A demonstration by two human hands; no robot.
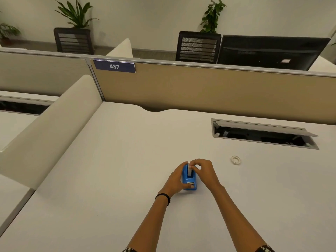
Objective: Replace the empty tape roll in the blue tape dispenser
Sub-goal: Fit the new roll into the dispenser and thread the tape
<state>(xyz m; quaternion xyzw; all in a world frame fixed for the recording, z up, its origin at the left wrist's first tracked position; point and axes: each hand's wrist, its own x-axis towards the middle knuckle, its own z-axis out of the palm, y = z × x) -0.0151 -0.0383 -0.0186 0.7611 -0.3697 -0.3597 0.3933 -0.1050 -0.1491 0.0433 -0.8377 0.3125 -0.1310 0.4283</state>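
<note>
The blue tape dispenser [189, 180] stands on the white desk [127, 179] in front of me, its metal cutter facing me. My left hand [177, 179] wraps around its left side and holds it. My right hand [203, 170] comes over the top from the right, fingertips pinched on a pale tape roll [190, 170] seated in the dispenser's slot. A second small white ring-shaped roll [235, 159] lies flat on the desk, to the right and a little beyond my hands.
An open cable hatch [263, 134] is cut into the desk at the back right. A tan partition [200, 88] with a "437" label closes off the back; a cream divider [49, 128] bounds the left. Chairs and a monitor stand beyond.
</note>
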